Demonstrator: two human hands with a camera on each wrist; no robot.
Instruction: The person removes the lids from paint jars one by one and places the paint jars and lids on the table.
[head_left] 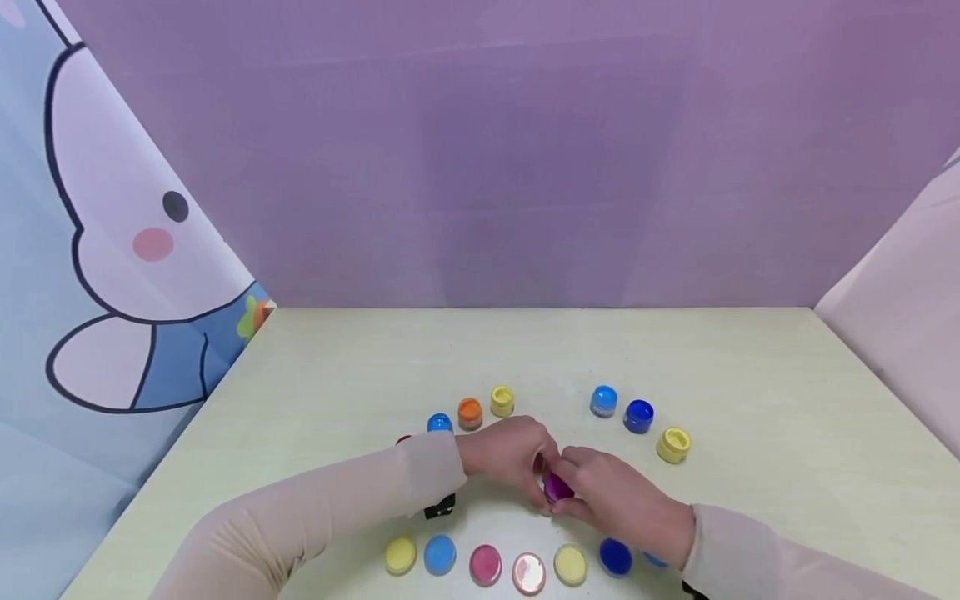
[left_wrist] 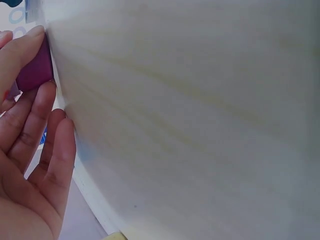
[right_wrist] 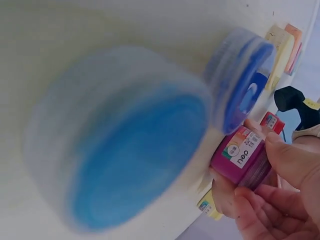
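Both hands meet over a small purple paint jar (head_left: 557, 487) near the middle of the table. My left hand (head_left: 510, 454) pinches it from the left, thumb on one side and fingertips on the other; the left wrist view shows the jar's plain purple side (left_wrist: 36, 70). From the right, my right hand (head_left: 622, 492) grips the same jar with thumb and curled fingers. A white "deli" label (right_wrist: 245, 151) faces the right wrist camera. The fingers cover part of the jar in every view.
Behind the hands stand open paint jars: orange (head_left: 470, 413), yellow (head_left: 502, 401), light blue (head_left: 603, 401), dark blue (head_left: 639, 416) and another yellow (head_left: 674, 445). In front lies a row of round lids, including a pink lid (head_left: 485, 565) and a dark blue lid (head_left: 615, 557).
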